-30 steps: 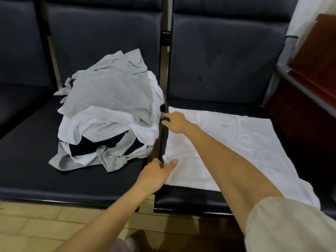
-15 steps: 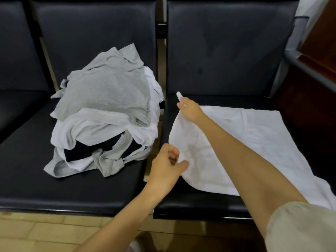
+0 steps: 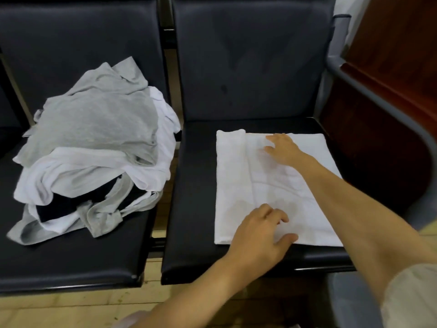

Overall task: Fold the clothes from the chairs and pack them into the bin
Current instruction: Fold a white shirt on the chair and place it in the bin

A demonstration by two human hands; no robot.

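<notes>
Where the view cuts off at the bottom right, a pale sleeve [image 3: 411,294] covers the right upper arm, and a grey shape beside it is too cropped to identify. Nearest, the left hand [image 3: 260,230] rests near the front left corner of the folded white garment [image 3: 236,176], its fingers [image 3: 276,214] loosely spread and the thumb at the cloth's front edge. The garment lies flat on the right chair seat [image 3: 196,185]. Farther back, the right hand [image 3: 283,149] presses the garment's rear part with fingers spread flat. On the left chair seat [image 3: 71,261] sits a heap of clothes [image 3: 94,138], grey, white and black, its inner layers hidden.
</notes>
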